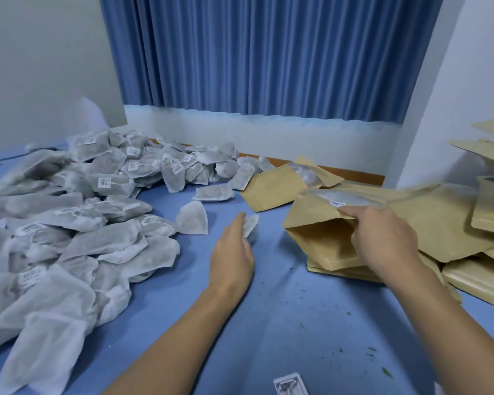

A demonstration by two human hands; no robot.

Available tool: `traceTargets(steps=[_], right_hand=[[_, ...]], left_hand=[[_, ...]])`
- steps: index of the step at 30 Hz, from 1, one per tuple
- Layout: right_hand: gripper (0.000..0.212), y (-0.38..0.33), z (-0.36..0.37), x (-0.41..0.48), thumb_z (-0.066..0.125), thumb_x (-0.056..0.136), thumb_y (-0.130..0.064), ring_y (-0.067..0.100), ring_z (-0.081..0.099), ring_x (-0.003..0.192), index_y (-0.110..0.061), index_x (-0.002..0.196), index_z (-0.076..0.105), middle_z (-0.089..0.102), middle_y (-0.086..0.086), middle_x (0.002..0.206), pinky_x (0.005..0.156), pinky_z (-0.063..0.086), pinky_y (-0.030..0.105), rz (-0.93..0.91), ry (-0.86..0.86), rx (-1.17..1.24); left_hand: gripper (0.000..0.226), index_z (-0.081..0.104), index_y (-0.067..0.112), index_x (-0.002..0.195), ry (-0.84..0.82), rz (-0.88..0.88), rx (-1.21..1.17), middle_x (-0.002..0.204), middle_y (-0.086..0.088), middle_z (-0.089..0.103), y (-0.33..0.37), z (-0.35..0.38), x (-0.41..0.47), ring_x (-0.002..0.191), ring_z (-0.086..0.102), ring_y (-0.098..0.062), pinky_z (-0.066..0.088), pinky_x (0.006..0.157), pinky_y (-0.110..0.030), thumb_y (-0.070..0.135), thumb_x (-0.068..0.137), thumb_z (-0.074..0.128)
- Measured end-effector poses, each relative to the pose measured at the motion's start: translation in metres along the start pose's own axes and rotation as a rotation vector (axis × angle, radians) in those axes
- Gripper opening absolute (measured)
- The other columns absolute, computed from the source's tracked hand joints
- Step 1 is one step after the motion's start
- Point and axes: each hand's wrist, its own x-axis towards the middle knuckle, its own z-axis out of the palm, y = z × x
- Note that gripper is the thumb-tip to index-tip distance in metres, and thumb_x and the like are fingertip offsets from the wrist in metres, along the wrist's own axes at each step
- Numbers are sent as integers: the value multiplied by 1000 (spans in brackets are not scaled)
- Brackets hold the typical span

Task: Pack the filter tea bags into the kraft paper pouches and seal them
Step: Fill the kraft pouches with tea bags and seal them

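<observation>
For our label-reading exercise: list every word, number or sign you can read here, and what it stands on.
Nothing reads clearly.
Too blurred: barcode labels on the tea bags.
Too small: tag at the open pouch's mouth.
Blurred: paper tag on the blue cloth.

One wide head-worn view looks forward and down, close over left hand [231, 252] and right hand [382, 240], facing the curtain [268, 52]; edges seem blurred.

A surface under a blue sheet [268, 323] carries a big loose heap of filter tea bags [69, 223] on its left, a few stray bags [193, 218] just beside it, overlapping kraft paper pouches [268, 189] piled on its right, scattered green crumbs [371, 352] and a small printed label [290, 384] at the near edge.
</observation>
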Motion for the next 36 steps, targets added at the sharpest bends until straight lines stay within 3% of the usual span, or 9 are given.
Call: traceTargets(steps=[4,7,12,18,24,27,29,32,36], right_hand=[[69,3,-3,3,47,86,-6,32,57,86,-56,133,53,66,6,113,67,37,30,14,-18,34],[67,7,-9,8,47,86,-5,33,58,89,-54,131,57,65,8,114,68,40,31,16,-43,89],[66,8,-9,6,46,84,-7,37,60,104,-52,130,59,66,8,122,78,48,35,-42,-66,103],[47,1,-3,3,48,79,-9,38,59,92,-36,115,62,64,10,100,66,39,33,-117,-47,-67],[49,-3,-1,2,49,82,-11,34,55,80,-38,122,59,55,3,85,64,35,33,-136,-31,-157],[54,2,-2,7,48,83,-12,33,63,91,-43,125,59,64,5,103,66,37,32,-63,-16,-106],[58,6,-2,7,48,83,-14,34,64,95,-49,128,56,66,6,106,67,39,33,-54,-13,-76],[61,4,2,3,48,85,-16,35,64,95,-55,131,53,67,6,108,67,40,33,-71,-10,-116],[47,2,7,3,52,94,-29,34,64,91,-57,132,50,67,5,104,64,37,32,-61,5,-137]], left_hand=[[39,57,3,129,225,691,-285,129,-16,62,43,13,-17,118,60,-31,47,101,-39,-5,91,52],[33,58,4,125,17,962,-107,126,-14,62,63,33,-29,111,60,-32,50,90,-39,-2,95,45],[47,51,19,134,-388,466,268,123,-8,55,84,77,-4,113,52,-29,48,83,-43,-1,91,49],[19,56,15,96,-531,60,-99,102,-8,57,121,123,49,105,49,-22,37,99,-29,13,107,40],[34,41,21,79,-619,-27,-188,76,4,41,121,133,55,65,41,-5,37,44,-5,6,108,34],[17,56,9,115,-624,154,-104,104,-7,57,122,127,52,96,53,-15,34,73,0,9,105,43],[26,55,9,123,-661,364,38,123,-13,59,111,118,35,116,54,-26,39,98,-22,19,100,50],[27,54,13,117,-565,551,333,113,-13,65,82,84,14,101,60,-35,51,84,-44,31,98,48],[15,66,9,81,-15,713,60,66,0,60,37,16,24,59,56,-24,45,52,-38,15,86,53]])
